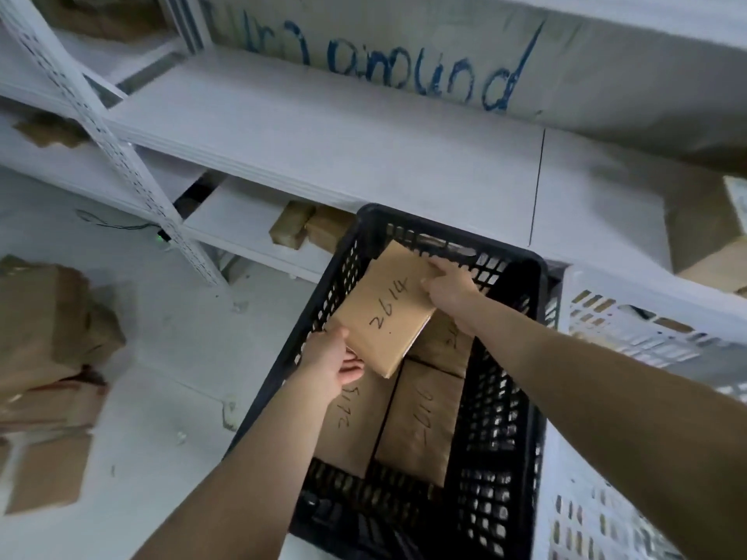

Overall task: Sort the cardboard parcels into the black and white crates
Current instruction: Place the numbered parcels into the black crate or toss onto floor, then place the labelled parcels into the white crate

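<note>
A flat cardboard parcel (386, 313) marked 2614 hangs tilted inside the black crate (501, 398). My left hand (331, 357) grips its near left corner, thumb on top and fingers underneath. My right hand (446, 286) holds its far right edge, with the index finger stretched along the top. Under it, several other parcels lie flat on the crate's floor, two of them (355, 422) (420, 422) with handwritten numbers. The white crate (646, 341) stands directly to the right of the black one.
A white metal shelf (323, 147) runs across behind the crates, with small parcels (299, 226) on its lower level. A heap of cardboard parcels (44, 357) lies on the white floor at the left. Another box (711, 252) sits on the shelf at the right.
</note>
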Demonstrator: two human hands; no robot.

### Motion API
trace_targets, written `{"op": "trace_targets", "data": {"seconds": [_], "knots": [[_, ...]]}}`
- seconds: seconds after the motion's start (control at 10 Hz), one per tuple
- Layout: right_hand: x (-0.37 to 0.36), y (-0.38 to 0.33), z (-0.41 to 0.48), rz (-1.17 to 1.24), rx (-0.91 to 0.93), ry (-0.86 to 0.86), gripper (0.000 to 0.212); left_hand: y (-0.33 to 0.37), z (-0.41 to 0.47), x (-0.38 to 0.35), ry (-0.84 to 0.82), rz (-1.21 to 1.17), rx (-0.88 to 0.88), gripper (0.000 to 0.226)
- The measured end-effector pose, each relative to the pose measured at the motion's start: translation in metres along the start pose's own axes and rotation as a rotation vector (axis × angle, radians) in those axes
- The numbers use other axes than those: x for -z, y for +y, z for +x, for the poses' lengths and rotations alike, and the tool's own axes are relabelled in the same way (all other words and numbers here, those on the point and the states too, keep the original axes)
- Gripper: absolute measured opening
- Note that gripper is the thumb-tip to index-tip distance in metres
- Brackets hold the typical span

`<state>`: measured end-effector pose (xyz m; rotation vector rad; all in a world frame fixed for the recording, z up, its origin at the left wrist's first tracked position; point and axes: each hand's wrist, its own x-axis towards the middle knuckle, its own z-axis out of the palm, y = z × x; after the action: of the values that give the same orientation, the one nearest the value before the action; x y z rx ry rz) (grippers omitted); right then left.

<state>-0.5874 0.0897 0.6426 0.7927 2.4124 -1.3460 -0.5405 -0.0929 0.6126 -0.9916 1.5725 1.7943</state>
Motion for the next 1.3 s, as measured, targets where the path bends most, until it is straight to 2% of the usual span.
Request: {"op": "trace_targets", "data": {"seconds": [0.2, 0.3, 0.4, 0.5, 0.6, 0.7, 0.8, 0.9, 1.0, 1.2, 1.3], "knots": [[-0.02, -0.006, 0.037, -0.018, -0.065, -0.035, 0.059, 0.01, 0.036, -0.011, -0.035, -0.028, 0.082, 0.009], [-0.024, -0.01, 0.047, -0.065, -0.053, -0.063, 0.061, 0.02, 0.044, -0.019, -0.109, -0.093, 0.107, 0.003], [-0.019, -0.017, 0.051, -0.107, -0.049, -0.089, 0.055, 0.03, 0.051, -0.025, -0.159, -0.119, 0.106, 0.008], [-0.01, -0.023, 0.047, -0.138, -0.035, -0.157, 0.053, 0.037, 0.051, -0.025, -0.179, -0.067, 0.116, 0.035], [0.001, -0.031, 0.037, -0.108, 0.008, -0.167, 0.054, 0.041, 0.045, -0.021, -0.151, 0.025, 0.135, 0.042], [0.015, -0.039, 0.017, -0.041, 0.073, -0.141, 0.049, 0.047, 0.031, -0.021, -0.108, 0.139, 0.068, 0.037], [0.029, -0.046, -0.011, 0.047, 0.146, -0.091, 0.045, 0.061, 0.007, -0.029, -0.089, 0.141, -0.069, 0.032], [0.047, -0.051, -0.046, 0.145, 0.236, -0.008, 0.043, 0.077, -0.031, -0.044, -0.118, 0.144, -0.281, 0.026], [0.07, -0.052, -0.087, 0.257, 0.324, 0.076, 0.045, 0.086, -0.08, -0.064, -0.183, 0.139, -0.481, 0.028], [0.13, -0.031, -0.184, 0.478, 0.479, 0.227, 0.044, 0.063, -0.188, -0.097, -0.498, 0.153, -0.833, 0.038], [0.162, -0.011, -0.234, 0.553, 0.53, 0.314, 0.04, 0.038, -0.238, -0.113, -0.622, 0.165, -0.94, 0.04]]}}
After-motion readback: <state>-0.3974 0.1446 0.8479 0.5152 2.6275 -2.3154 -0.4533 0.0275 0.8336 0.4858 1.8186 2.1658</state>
